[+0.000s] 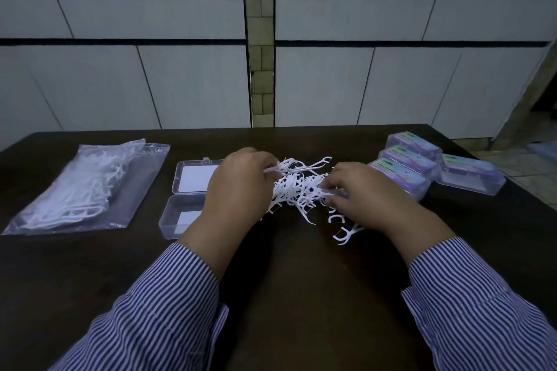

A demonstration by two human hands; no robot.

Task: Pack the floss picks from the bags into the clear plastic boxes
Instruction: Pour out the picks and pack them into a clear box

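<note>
A loose pile of white floss picks (298,187) lies on the dark table between my hands. My left hand (238,187) grips a bunch of picks at the pile's left side. My right hand (364,196) pinches picks at the pile's right edge. A few stray picks (346,233) lie just in front of my right hand. An open clear plastic box (190,199) with its lid folded back sits left of my left hand, partly hidden by it. A clear bag of floss picks (87,187) lies at the far left.
Several closed clear boxes with purple labels (407,166) stand at the right back of the table, one more (470,175) near the right edge. A tiled wall rises behind the table's far edge (271,129).
</note>
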